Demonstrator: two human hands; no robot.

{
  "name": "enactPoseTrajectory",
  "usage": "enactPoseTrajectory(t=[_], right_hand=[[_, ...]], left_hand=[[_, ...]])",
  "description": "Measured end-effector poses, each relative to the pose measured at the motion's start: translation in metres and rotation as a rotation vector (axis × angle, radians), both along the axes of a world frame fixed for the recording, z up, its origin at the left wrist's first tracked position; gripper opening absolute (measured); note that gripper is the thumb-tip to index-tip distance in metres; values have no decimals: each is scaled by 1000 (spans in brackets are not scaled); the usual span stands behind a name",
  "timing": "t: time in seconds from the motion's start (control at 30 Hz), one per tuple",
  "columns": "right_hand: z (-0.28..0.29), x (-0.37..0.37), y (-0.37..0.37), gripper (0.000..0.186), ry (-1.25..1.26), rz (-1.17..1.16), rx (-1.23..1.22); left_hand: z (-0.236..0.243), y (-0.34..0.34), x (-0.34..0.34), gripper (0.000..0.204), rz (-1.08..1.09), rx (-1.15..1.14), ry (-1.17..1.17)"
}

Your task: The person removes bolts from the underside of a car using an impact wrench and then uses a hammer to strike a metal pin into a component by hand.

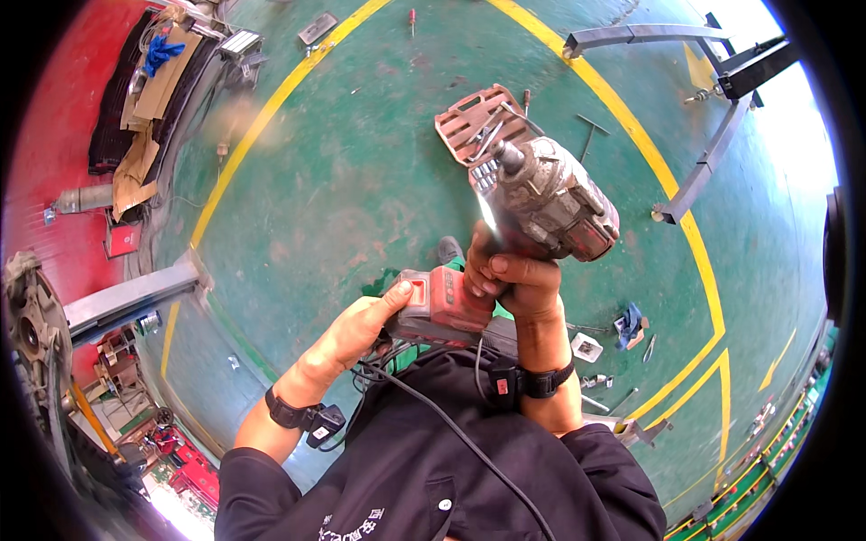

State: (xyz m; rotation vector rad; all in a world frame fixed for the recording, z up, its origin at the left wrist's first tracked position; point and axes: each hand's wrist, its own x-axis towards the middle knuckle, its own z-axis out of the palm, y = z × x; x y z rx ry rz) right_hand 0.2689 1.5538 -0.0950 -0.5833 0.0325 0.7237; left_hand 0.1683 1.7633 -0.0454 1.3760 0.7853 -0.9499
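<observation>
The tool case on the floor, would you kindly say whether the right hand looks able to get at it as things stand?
Probably not: the right hand is wrapped around the power tool, and the tool case lies on the floor, seemingly beyond reach.

Your grey and red power tool (557, 203)
You wear a black shirt (379, 460); yellow lines (707, 273) stripe the green floor (352, 180).

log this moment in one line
left hand: thumb on battery | right hand: grips wrench handle | wrench nose: toward picture's upper left | tool case: on floor ahead
</observation>
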Motion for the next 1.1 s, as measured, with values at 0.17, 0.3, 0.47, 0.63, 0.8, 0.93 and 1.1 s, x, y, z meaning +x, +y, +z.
enactPoseTrajectory(t=[0.17,0.3,0.47,0.63,0.8,0.93,1.1], right_hand=[[3,-2,5,31,-44,46,-35],[5,-7,9,30,-20,2,-55],[6,-12,14,32,-25,-39,-44],[6,-12,13,47,-59,-19,-47],[14,-9,16,53,-83,-7,-29],[5,-11,18,34,-20,-23,47],[-4,-13,19,22,29,-10,163]], left_hand=[[5,2,-3,72,-5,12,-8],[2,4,-9,72,-5,10,-10],[-1,10,-19,73,-7,-25,-37],[-4,13,-22,75,0,-29,-62],[-1,17,-24,77,41,-54,-99],[10,26,-17,77,-6,-90,-120],[2,36,-32,74,51,-141,-128]])
